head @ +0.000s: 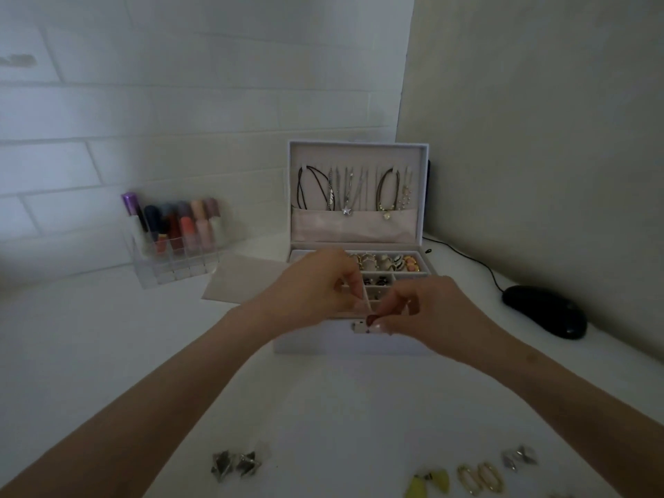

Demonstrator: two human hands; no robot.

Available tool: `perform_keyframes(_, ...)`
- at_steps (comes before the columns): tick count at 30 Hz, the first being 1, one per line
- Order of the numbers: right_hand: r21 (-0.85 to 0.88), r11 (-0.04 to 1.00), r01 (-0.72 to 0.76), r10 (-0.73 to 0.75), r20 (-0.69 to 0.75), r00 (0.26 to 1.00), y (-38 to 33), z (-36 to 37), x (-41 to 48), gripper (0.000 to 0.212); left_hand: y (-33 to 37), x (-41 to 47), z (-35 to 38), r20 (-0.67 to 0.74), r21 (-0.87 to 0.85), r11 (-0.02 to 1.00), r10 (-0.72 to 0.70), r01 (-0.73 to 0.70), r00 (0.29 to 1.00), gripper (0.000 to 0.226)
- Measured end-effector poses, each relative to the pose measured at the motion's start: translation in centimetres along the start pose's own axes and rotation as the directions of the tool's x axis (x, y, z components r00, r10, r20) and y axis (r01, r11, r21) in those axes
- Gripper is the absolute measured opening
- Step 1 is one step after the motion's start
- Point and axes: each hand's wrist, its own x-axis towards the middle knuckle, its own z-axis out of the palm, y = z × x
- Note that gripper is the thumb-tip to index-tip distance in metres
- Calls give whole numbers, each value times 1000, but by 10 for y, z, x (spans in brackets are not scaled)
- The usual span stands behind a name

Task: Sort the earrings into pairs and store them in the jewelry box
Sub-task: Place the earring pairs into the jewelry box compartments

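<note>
One white table (90,354): fills my lower frame.
Jewelry box (323,345): centre, lid up, necklaces (346,192) hung inside; both hands block my view of its front trays.
Left hand (316,285), right hand (431,307): fingertips meet, pinching a dark-red earring (370,319) at the box's front edge.
Bottle organizer (172,242): centre left.
Mouse (544,310): centre right.
Loose earrings, bottom edge: silver pair (235,463), yellow pair (429,483), gold hoops (479,478).

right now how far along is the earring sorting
Partly done. The open jewelry box already holds dark earrings in one compartment. In hand: the left hand and right hand meet above the box front, fingers pinching a small dark red earring. Left: four pairs lie at the table's near edge: a silver pair, a yellow pair, gold ovals and another silver pair.
</note>
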Motion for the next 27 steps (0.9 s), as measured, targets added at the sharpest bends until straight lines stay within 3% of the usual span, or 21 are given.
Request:
perform_keyframes(9, -32, 995, -97, 94, -78, 993, 33, -25, 19, 8, -5, 38, 12, 63, -11, 1000, -27, 28, 998, 17)
perform_keyframes(19, -15, 996, -88, 88, -39, 995, 44, -27, 33, 16, -2, 63, 32, 243, 80, 997, -34, 15, 969, 15)
perform_keyframes(22, -27, 995, -99, 99, 13, 995, 48, -24, 37, 22, -1, 67, 35, 227, 161, 987, -37, 0, 973, 14)
perform_keyframes(27, -169, 983, -73, 86, 74, 994, 48, -18, 41, 9, 3, 64, 40, 163, 260, 965, -14, -29, 987, 12)
